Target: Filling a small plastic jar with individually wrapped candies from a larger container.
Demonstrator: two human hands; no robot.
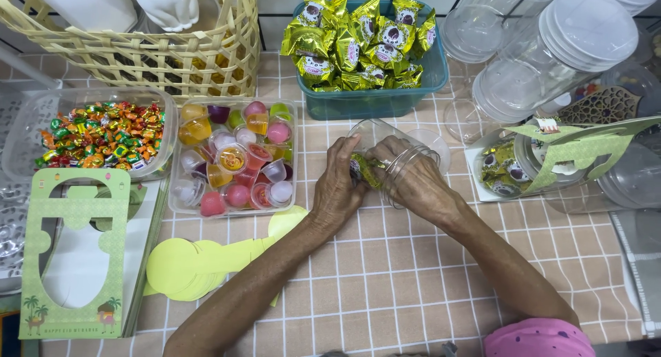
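Left grip [339,185] pinched on a gold sweet [363,170] at the jar [392,147] mouth, right grip [413,178] clasped round the jar lying on the worktop [385,274]; best steadied while sliding sweets deep.

Gold wrappers, pastel cups, a checked cloth

The tablecloth [385,274] is peach with white grid lines; the tub [372,99] is teal, its sweets [358,44] gold-wrapped. Jelly cups [234,161] show pink, orange, purple and green. Paper discs [182,267] are pale yellow; the basket [138,61] is straw-coloured.
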